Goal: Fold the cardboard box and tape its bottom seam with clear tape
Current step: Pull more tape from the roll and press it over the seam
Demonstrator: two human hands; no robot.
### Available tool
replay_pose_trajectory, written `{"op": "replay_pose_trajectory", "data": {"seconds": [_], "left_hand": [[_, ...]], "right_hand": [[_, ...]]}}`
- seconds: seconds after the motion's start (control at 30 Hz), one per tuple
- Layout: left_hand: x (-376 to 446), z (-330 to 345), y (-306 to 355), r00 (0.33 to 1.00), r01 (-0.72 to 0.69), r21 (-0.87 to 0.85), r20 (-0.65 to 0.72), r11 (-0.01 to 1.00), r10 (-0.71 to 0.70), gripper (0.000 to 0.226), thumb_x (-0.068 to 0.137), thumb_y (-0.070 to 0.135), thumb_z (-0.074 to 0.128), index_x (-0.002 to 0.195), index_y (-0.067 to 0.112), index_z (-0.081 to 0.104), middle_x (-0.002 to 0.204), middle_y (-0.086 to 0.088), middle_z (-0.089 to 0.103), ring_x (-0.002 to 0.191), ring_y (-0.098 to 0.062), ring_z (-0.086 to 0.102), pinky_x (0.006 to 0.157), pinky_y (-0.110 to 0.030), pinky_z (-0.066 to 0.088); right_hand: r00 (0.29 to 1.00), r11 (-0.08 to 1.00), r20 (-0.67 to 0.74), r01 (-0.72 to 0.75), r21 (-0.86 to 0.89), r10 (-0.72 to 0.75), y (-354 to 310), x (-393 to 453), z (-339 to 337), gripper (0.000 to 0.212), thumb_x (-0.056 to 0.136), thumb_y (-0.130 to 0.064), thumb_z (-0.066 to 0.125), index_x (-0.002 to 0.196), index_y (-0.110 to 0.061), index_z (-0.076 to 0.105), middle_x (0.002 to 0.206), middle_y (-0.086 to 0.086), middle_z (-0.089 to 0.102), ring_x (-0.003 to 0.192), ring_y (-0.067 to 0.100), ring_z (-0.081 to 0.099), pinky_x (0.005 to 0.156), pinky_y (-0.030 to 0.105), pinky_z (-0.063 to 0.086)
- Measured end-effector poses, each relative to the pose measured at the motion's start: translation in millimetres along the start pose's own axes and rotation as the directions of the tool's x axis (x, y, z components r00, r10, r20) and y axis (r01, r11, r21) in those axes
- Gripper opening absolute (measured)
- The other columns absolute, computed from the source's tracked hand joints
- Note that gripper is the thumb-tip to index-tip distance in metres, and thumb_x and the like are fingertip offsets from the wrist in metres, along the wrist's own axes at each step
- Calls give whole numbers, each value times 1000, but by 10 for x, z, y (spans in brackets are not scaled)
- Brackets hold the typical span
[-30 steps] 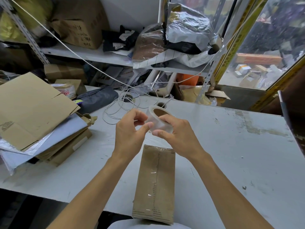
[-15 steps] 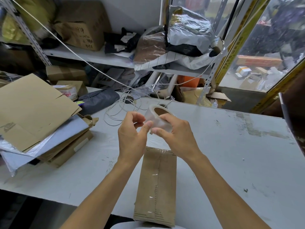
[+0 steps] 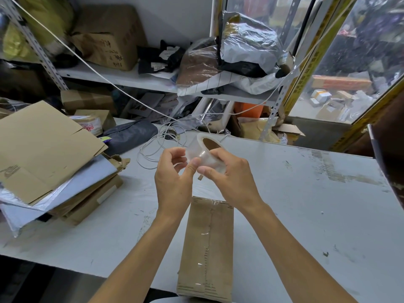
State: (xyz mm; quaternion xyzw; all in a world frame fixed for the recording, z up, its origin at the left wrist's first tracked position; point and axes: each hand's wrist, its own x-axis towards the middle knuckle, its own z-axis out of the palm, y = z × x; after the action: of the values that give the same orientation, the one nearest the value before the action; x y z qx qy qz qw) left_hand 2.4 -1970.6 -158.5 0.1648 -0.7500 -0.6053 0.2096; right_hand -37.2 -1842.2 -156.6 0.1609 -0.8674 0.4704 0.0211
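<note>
From the head view, our right hand grips the clear tape roll above the table's middle, while our left hand presses thumb and fingertips onto its free end. The folded cardboard box lies at the near edge, seam apparently already taped. The tape end could tear or stick back onto the roll if our pinch slips.

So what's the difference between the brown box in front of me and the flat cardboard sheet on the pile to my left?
The brown box is folded up, narrow, lying directly on the white table, with clear tape along its seam. The flat cardboard sheet is unfolded, much broader, tilted on top of a stack of other material, with no tape visible. Both are plain brown corrugated cardboard.
</note>
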Motion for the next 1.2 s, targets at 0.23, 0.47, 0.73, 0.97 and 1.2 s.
{"op": "replay_pose_trajectory", "data": {"seconds": [0.23, 0.47, 0.73, 0.97, 1.2], "left_hand": [[-58, -11, 46, 998, 19, -48, -60, 999, -22, 14, 96, 15, 62, 109, 18, 65, 96, 10, 71, 89, -9, 71, 77, -23, 58], [-68, -10, 111, 989, 70, -196, -115, 978, -93, 9, 90, 11, 70, 99, 9, 71, 88, 11, 74, 76, -11, 75, 75, -28, 61], [-52, 10, 134, 981, 108, -263, -127, 959, -145, 4, 90, 8, 69, 92, 4, 70, 79, 8, 73, 75, -10, 75, 73, -29, 61], [-79, 61, 142, 970, 118, -297, -169, 948, -174, 3, 90, 8, 69, 91, 7, 72, 85, 0, 73, 74, -7, 74, 70, -24, 60], [-92, 115, 133, 957, 106, -300, -229, 948, -179, 7, 91, 8, 67, 92, 10, 73, 84, 5, 72, 75, -2, 72, 71, -21, 58]], "right_hand": [[1000, 996, 14, -15, 87, 14, -67, -18, -47, 27, 83, -38, 76, 103, -22, 68, 89, -6, 72, 80, 12, 66, 72, 35, 54], [1000, 996, 25, -18, 89, 16, -68, -18, -77, 28, 83, -39, 77, 104, -23, 67, 89, -5, 72, 81, 13, 66, 72, 36, 54], [1000, 996, 30, 6, 91, -8, -69, -28, -87, 30, 82, -37, 77, 106, -22, 67, 90, -4, 70, 82, 15, 65, 73, 40, 54], [1000, 998, 14, 26, 55, -27, -37, -16, -53, 32, 81, -44, 75, 104, -23, 66, 89, -7, 69, 81, 16, 65, 76, 45, 54], [999, 999, -33, 6, 49, -4, -49, -36, 44, 31, 82, -48, 72, 103, -26, 66, 89, -11, 69, 82, 15, 64, 81, 50, 52]]}}
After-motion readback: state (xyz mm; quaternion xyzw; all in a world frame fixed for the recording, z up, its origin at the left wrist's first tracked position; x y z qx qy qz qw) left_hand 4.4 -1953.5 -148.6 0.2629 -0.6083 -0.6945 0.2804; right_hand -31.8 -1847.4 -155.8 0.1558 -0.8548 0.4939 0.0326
